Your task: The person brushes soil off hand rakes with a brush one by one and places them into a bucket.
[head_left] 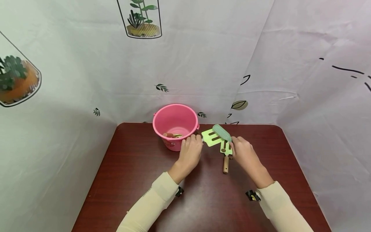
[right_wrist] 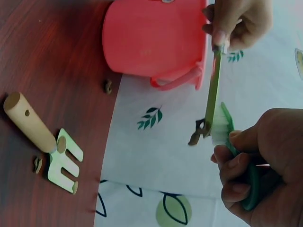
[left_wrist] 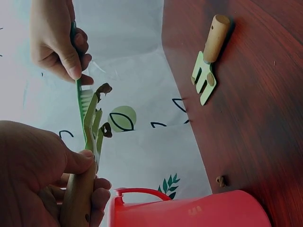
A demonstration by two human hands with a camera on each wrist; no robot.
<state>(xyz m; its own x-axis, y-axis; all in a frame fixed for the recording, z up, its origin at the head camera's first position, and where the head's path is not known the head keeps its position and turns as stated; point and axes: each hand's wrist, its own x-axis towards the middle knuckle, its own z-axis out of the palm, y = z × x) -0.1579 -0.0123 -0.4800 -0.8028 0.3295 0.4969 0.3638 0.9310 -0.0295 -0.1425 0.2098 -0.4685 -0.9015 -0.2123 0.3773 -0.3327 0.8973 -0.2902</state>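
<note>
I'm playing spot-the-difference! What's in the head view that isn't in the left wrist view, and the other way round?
Only the head view shows inside the pink bucket, where a tool lies, plus the cream sleeves and jar drawings.

Only the left wrist view shows white bristles and brown bits hanging on the held fork.

Both show the bucket's outside, the left hand holding that fork, the right hand holding the green brush, and another fork on the table.

The pink bucket blocks me beyond the left hand, the loose fork low beside the right hand. I could pass over the table between the forearms.
</note>
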